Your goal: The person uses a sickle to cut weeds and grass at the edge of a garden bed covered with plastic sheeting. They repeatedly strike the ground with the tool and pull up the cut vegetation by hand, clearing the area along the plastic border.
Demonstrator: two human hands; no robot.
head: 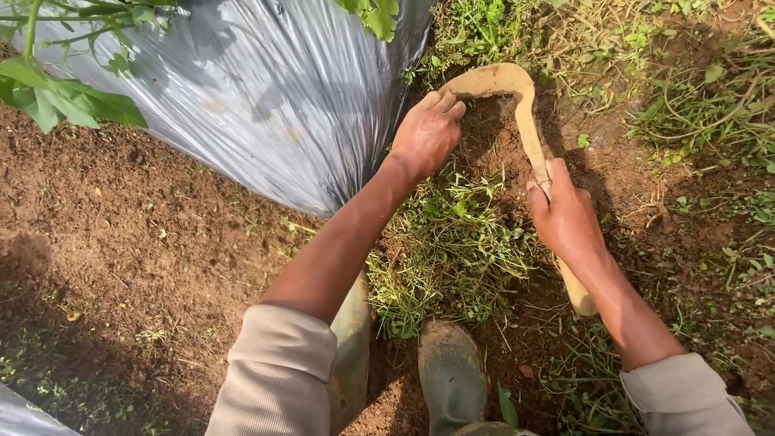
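While your right hand (565, 218) grips the curved, soil-caked wooden-handled sickle (517, 105) mid-shaft, fingers closed, your left hand (426, 133) rests loosely curled by its hooked blade over weeds; stiff, light, gritty.

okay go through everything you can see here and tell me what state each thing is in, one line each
Curved hoe: blade dug into soil, coated with dirt.
Right hand: closed around the hoe handle.
Left hand: fingers curled, resting against the blade's tip.
Plastic sheet: spread over the bed, wrinkled, edge at the soil.
Cut grass: loose, piled before the boots.
Rubber boots: muddy, planted on the ground.
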